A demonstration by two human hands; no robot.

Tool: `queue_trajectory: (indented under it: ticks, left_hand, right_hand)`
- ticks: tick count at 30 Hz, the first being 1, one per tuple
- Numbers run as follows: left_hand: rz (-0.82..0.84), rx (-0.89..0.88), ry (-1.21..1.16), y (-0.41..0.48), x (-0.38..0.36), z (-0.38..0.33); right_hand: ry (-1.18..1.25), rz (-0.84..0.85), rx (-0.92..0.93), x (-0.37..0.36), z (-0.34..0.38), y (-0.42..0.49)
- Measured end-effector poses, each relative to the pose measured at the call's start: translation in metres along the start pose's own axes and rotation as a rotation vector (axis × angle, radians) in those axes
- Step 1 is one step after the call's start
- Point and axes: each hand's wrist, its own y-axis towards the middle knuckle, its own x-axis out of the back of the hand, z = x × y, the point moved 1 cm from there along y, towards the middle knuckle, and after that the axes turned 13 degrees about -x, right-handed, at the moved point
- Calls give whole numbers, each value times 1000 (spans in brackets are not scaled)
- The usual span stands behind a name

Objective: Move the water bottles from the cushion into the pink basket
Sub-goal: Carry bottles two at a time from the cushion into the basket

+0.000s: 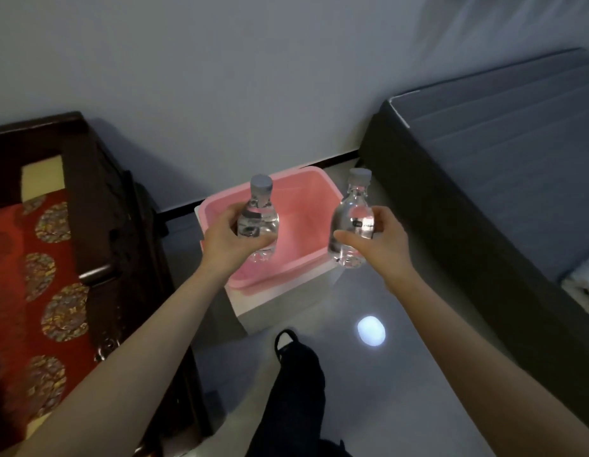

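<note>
1. The glossy grey floor (418,324) runs between a dark wooden seat on the left and a grey bed (501,153) on the right. It looks hard and slick, so a dropped bottle would likely bounce and roll out of reach.
2. The red cushion (32,275) lies on the seat, well apart from both bottles, and the part in view shows no bottles.
3. The pink basket (270,282) stands on a white box (280,305) near the wall. A heavy drop onto its near rim might tip or shift it.
4. The right bottle (351,222) is upright and appears to hang over the basket's right rim, not its hollow. Let go here, it could strike the rim and fall outside.
5. The left bottle (258,219) is upright above the basket's inside, the safer of the two.
6. The left hand (230,239) wraps its fingers round its bottle's belly, and the right hand (375,235) grasps its own between thumb and fingers. Smooth plastic may slip in either grip.
</note>
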Motion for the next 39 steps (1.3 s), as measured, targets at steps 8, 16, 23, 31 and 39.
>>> queue_trajectory:
  ticks: [8, 16, 23, 31, 39]
  left_hand:
    - [-95, 78, 34, 82, -27, 34]
    - [-115, 286, 128, 106, -79, 99]
    - [-159, 351, 223, 123, -118, 190]
    - [-196, 309, 236, 146, -131, 225]
    - [-172, 217, 175, 150, -130, 234]
  right_hand:
    - [-34, 122, 14, -36, 28, 121]
    - [-128, 247, -59, -94, -23, 195]
    - [-427, 311, -86, -158, -89, 263]
    - [-375, 293, -93, -183, -111, 297]
    - [-326, 337, -94, -184, -119, 307]
